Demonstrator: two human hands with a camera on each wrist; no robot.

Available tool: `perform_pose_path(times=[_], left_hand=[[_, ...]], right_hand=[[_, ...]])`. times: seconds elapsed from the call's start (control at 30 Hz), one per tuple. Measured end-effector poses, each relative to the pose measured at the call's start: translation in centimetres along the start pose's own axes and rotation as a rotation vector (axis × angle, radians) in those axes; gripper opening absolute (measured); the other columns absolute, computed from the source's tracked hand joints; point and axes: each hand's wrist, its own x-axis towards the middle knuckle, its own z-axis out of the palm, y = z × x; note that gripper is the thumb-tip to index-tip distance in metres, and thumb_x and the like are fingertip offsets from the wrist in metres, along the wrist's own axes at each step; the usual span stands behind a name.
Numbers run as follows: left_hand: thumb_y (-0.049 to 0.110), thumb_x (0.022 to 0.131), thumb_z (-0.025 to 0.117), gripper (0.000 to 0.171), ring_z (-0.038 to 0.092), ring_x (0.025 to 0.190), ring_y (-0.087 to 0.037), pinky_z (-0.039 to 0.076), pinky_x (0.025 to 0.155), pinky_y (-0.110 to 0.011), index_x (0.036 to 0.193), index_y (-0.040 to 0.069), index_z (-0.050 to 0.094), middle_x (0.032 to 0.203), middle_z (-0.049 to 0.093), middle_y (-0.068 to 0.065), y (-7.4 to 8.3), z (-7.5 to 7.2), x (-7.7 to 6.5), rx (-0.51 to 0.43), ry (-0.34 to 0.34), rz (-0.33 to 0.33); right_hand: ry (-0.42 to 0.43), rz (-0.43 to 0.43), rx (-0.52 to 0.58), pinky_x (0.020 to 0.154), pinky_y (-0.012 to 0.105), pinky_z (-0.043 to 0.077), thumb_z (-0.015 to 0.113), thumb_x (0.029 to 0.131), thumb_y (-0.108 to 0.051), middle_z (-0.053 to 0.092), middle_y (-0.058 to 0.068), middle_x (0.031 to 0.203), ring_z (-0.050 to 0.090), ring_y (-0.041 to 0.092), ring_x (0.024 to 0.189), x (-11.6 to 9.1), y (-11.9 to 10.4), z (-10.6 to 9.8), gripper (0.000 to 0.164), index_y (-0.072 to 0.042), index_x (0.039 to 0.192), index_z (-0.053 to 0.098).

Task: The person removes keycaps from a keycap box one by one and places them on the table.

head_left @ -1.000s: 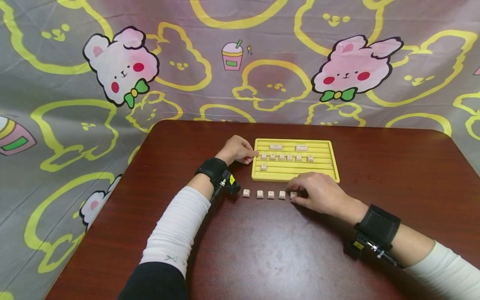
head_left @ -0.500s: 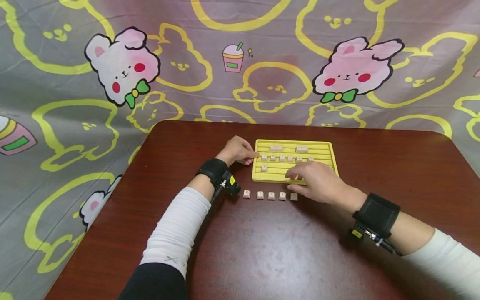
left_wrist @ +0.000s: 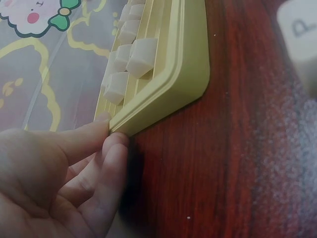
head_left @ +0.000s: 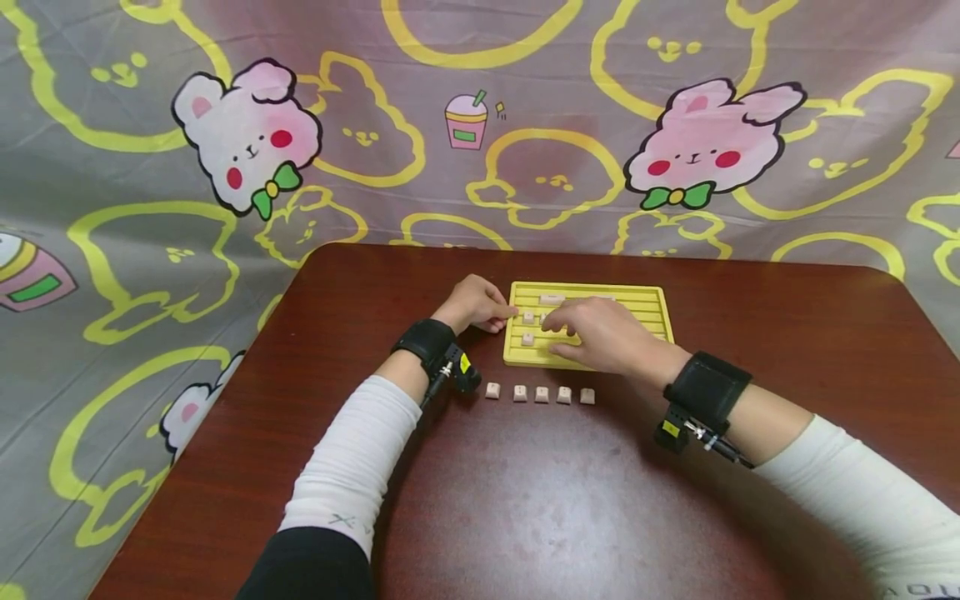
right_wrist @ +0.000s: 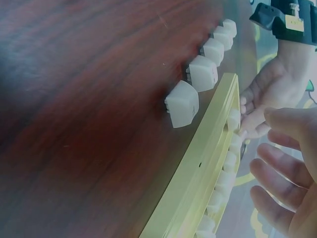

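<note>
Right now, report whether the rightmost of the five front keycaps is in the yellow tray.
Out: the rightmost keycap sits on the brown table, with table showing between it and the yellow tray.

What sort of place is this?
Probably an improvised indoor recording setup: a dark wood-grain table, a cartoon-print cloth hung behind it, and wrist-worn cameras on the person. Nothing shows the wider room.

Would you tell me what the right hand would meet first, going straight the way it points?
The right hand would likely meet keycaps toward the left of the tray; depth is unclear.
</note>
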Motion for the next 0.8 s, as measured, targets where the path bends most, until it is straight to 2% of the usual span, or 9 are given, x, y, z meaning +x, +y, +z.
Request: perform_pose_path(times=[0.3,0.57,0.8], left_hand=[[0.014,0.086,0.078,0.018,0.060,0.051,-0.008,0.059,0.055,-0.022,0.088,-0.003,0.070,0.062,0.062,-0.003,0.0,0.1,0.0,0.007,-0.003,-0.002],[0.014,0.087,0.077,0.018,0.062,0.052,-0.009,0.063,0.062,-0.028,0.087,-0.002,0.071,0.061,0.063,-0.003,0.0,0.1,-0.1,0.040,0.005,0.005],[0.015,0.087,0.077,0.018,0.062,0.052,-0.009,0.062,0.060,-0.026,0.088,-0.002,0.071,0.062,0.063,-0.004,0.1,0.1,-0.1,0.044,0.010,-0.002]], right_hand=[[-0.032,0.046,0.036,0.080,0.037,0.060,0.075,0.089,-0.027,0.072,0.004,0.115,0.071,0.019,0.094,1.2,0.3,0.7,0.031,-0.012,0.116,0.073],[-0.043,0.057,0.048,0.076,0.035,0.060,0.074,0.090,-0.026,0.072,0.004,0.112,0.071,0.020,0.092,1.9,0.4,1.3,0.028,-0.014,0.115,0.073],[-0.043,0.055,0.052,0.077,0.036,0.059,0.073,0.091,-0.029,0.072,0.006,0.109,0.070,0.020,0.094,2.4,0.4,1.4,0.029,-0.014,0.116,0.072]])
